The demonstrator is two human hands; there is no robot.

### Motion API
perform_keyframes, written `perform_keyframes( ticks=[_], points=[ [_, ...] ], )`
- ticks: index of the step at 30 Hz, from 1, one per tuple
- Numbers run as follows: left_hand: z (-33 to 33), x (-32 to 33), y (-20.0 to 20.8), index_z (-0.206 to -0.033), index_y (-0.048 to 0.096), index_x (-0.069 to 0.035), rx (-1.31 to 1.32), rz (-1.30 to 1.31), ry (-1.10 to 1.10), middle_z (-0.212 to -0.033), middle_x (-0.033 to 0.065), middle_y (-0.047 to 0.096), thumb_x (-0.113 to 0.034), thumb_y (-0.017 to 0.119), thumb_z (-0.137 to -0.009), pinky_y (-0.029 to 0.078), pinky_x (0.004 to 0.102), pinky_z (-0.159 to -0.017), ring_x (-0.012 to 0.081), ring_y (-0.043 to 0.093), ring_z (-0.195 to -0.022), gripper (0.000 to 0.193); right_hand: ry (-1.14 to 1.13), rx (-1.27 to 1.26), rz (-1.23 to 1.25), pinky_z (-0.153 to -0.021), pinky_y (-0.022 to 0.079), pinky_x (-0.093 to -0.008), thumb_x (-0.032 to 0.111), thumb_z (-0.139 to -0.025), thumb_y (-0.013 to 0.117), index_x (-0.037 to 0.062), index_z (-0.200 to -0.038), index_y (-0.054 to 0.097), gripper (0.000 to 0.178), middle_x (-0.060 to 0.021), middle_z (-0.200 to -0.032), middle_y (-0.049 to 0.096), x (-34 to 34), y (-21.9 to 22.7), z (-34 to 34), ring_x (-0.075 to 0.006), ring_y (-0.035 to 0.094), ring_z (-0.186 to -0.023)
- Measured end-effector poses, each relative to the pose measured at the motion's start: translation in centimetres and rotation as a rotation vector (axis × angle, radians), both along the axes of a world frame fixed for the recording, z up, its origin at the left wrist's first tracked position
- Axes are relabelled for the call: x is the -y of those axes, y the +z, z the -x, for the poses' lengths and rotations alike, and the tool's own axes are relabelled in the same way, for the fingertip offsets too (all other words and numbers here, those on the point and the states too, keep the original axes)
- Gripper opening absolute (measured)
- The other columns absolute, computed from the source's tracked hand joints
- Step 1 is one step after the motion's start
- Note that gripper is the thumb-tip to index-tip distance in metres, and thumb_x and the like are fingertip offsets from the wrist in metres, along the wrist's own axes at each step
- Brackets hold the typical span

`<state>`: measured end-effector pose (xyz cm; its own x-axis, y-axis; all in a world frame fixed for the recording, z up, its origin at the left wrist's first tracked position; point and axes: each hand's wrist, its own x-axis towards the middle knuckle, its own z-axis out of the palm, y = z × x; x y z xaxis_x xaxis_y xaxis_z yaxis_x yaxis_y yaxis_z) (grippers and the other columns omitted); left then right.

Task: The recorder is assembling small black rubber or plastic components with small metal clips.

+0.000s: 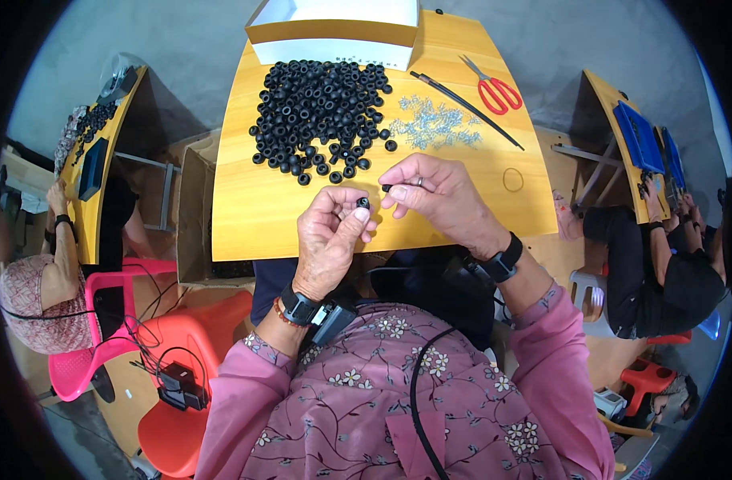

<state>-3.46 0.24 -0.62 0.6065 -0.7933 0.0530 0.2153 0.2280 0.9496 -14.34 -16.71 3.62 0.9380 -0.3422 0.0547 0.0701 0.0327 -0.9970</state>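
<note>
Between the thumb and fingers of my left hand [331,232] is a small black ring-shaped part [363,203], its opening turned up. My right hand [438,196], just beside it, pinches another small black piece [387,188]; its exact shape is too small to make out. Both hands hover over the near edge of the yellow table [262,216], a short gap apart. Beyond them lies a large heap of black round parts with holes [318,112]. A scatter of small silvery metal pieces [436,124] rests to the right of the heap.
A white and brown box [334,40] stands at the table's far edge. Red-handled scissors [494,88], a thin black rod [470,110] and a rubber band [513,180] lie on the right. A cardboard box [196,216] sits left of the table. Other people work at tables on both sides.
</note>
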Motion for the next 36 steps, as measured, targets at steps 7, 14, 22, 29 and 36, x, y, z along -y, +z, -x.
perform_keyframes(
  ticks=[7, 14, 22, 29, 36],
  points=[
    [-0.13, -0.12, -0.05, -0.109, 0.058, 0.000, 0.002, 0.002, -0.020, -0.091, 0.0056, 0.065, -0.008, 0.064, -0.096, 0.054, 0.0239, -0.067, 0.0101, 0.063, -0.075, 0.016, 0.062, -0.001, 0.049, -0.067, 0.055, -0.0241, 0.003, -0.095, 0.061, -0.0030, -0.110, 0.065, 0.017, -0.0062, -0.091, 0.068, -0.26, 0.08, -0.16, -0.0099, 0.066, -0.076],
    [-0.14, -0.09, -0.07, -0.109, 0.058, 0.000, 0.006, 0.009, -0.011, -0.091, 0.0060, 0.066, -0.008, 0.064, -0.097, 0.055, 0.0240, -0.067, 0.0103, 0.064, -0.076, 0.016, 0.068, -0.009, -0.076, -0.063, 0.054, -0.0235, 0.007, -0.096, 0.062, -0.0018, -0.109, 0.065, 0.016, -0.0045, -0.084, 0.066, -0.08, -0.33, -0.42, -0.0095, 0.065, -0.073],
    [-0.06, -0.06, 0.15, -0.109, 0.058, 0.001, 0.016, 0.022, -0.012, -0.087, 0.0045, 0.065, -0.003, 0.061, -0.097, 0.053, 0.0222, -0.065, 0.0079, 0.061, -0.074, 0.013, 0.052, -0.047, -0.125, -0.066, 0.055, -0.0235, 0.009, -0.096, 0.064, -0.0023, -0.106, 0.067, 0.016, -0.0062, -0.085, 0.069, -0.29, -0.32, -0.37, -0.0102, 0.066, -0.073],
    [-0.12, -0.07, -0.03, -0.106, 0.057, 0.001, 0.008, 0.029, -0.010, -0.084, 0.0041, 0.064, -0.001, 0.063, -0.094, 0.051, 0.0214, -0.064, 0.0072, 0.059, -0.071, 0.013, 0.040, -0.057, -0.025, -0.068, 0.055, -0.0245, 0.006, -0.094, 0.065, -0.0025, -0.106, 0.066, 0.014, -0.0060, -0.085, 0.069, -0.74, 0.22, -0.54, -0.0108, 0.067, -0.074],
    [-0.16, -0.01, 0.10, -0.104, 0.057, 0.000, -0.021, 0.027, -0.014, -0.083, 0.0034, 0.064, 0.001, 0.065, -0.092, 0.050, 0.0207, -0.063, 0.0062, 0.058, -0.070, 0.014, 0.077, -0.046, 0.057, -0.067, 0.055, -0.0239, 0.006, -0.095, 0.065, -0.0022, -0.104, 0.066, 0.012, -0.0049, -0.088, 0.068, -0.89, 0.21, -0.59, -0.0092, 0.065, -0.075]
  ],
)
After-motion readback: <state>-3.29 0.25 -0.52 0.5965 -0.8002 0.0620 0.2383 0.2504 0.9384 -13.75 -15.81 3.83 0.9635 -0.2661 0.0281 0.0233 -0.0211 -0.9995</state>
